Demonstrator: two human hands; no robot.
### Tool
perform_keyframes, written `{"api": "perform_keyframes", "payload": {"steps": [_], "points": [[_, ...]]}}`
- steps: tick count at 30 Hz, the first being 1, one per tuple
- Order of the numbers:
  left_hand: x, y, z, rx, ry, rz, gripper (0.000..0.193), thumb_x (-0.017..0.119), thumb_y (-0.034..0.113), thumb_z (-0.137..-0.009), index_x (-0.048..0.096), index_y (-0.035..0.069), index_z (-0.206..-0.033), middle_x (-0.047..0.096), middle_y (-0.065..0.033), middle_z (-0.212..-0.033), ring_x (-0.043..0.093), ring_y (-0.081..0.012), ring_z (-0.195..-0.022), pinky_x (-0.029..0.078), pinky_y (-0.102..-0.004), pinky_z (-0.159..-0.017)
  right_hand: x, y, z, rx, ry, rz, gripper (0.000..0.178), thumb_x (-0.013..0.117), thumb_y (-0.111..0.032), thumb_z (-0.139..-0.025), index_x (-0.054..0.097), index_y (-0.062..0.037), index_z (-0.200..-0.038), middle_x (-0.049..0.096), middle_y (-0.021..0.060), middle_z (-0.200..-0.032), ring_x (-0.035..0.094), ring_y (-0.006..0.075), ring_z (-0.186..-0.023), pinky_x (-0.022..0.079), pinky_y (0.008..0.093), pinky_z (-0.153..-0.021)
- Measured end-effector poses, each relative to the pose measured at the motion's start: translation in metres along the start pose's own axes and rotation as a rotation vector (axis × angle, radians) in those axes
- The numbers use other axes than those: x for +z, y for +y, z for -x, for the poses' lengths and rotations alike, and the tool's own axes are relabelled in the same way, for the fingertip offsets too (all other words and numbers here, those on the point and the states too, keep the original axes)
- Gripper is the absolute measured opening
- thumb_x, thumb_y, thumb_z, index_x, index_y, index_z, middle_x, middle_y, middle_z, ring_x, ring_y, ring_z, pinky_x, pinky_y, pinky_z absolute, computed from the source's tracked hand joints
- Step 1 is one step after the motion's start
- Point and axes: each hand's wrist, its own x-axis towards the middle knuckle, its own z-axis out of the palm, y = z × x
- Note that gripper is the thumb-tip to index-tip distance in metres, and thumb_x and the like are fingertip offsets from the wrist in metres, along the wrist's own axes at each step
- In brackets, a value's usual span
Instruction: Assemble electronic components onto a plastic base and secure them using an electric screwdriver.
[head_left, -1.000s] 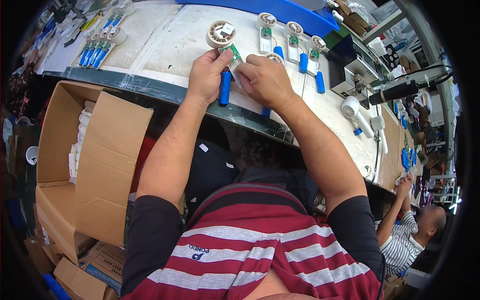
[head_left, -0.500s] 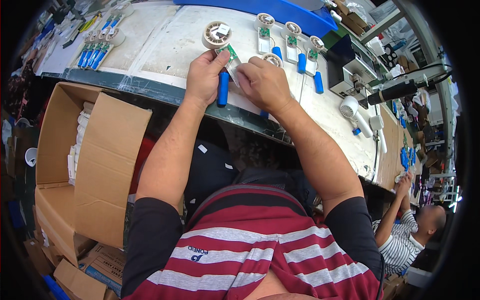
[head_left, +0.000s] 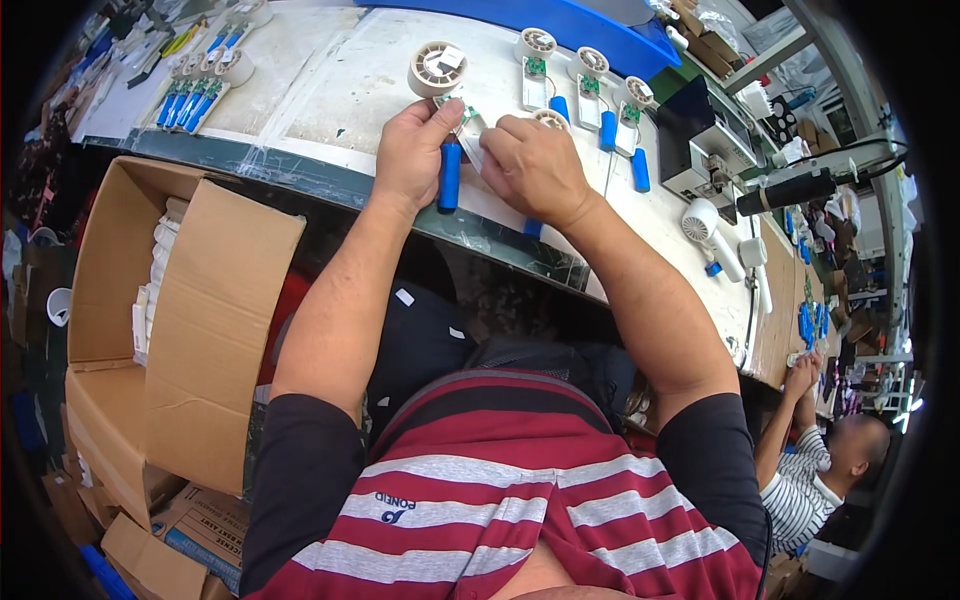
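Observation:
A partly assembled handheld fan is held at the near side of the bench, its round white head [head_left: 437, 68] pointing away from me. My left hand [head_left: 408, 160] is closed on its handle, thumb by the green circuit board [head_left: 462, 108]. A blue cylindrical battery [head_left: 449, 182] hangs from it beside my left fingers. My right hand [head_left: 540, 170] has its fingers curled against the other side of the open white handle shell [head_left: 474, 140]. Whether those fingertips also pinch a wire or small part is hidden. Behind my right hand shows part of another fan head [head_left: 550, 119].
Several fan units with boards and blue batteries [head_left: 608, 130] lie right of my hands; more sit at far left [head_left: 190, 105]. A blue tray [head_left: 520, 22] lines the back. Black-and-silver equipment [head_left: 700, 135] and finished white fans [head_left: 712, 235] stand right. An open carton [head_left: 215, 330] is left; a co-worker [head_left: 810, 470] sits right.
The view has shifted slightly. My right hand has turned a little at the handle shell, its fingers more curled, while my left hand keeps its hold on the fan.

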Motion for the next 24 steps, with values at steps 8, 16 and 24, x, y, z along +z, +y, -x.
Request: {"api": "perform_keyframes", "payload": {"steps": [8,16,24], "points": [[0.003,0.003,0.004,-0.006,0.031,-0.014,0.027,0.072,0.020,-0.105,0.074,-0.005,-0.115,0.070,-0.0046,-0.087,0.057,-0.0064,-0.073,0.047,-0.0179,-0.065,-0.026,-0.018,0.003,0.005,-0.104,-0.074,0.006,0.072,-0.016,-0.089,0.069,-0.0109,-0.085,0.064,0.0043,-0.081,0.064,0.0256,-0.069,0.050,0.0367,-0.060],[0.004,0.000,0.000,0.018,0.011,-0.091,0.027,0.072,0.022,-0.105,0.075,-0.004,-0.113,0.069,-0.0035,-0.084,0.056,-0.0060,-0.071,0.046,-0.0178,-0.063,0.003,0.004,-0.013,-0.032,-0.125,0.110,0.006,0.073,-0.016,-0.088,0.070,-0.0109,-0.085,0.065,0.0042,-0.081,0.063,0.0251,-0.068,0.049,0.0365,-0.060],[-0.005,-0.006,-0.003,0.018,0.013,-0.027,0.027,0.072,0.022,-0.105,0.075,-0.003,-0.113,0.067,-0.0019,-0.082,0.054,-0.0053,-0.069,0.045,-0.0185,-0.062,-0.015,-0.009,0.003,0.001,-0.068,-0.069,0.012,0.066,-0.018,-0.091,0.066,-0.0112,-0.081,0.066,0.0057,-0.082,0.065,0.0275,-0.068,0.052,0.0402,-0.060]]}}
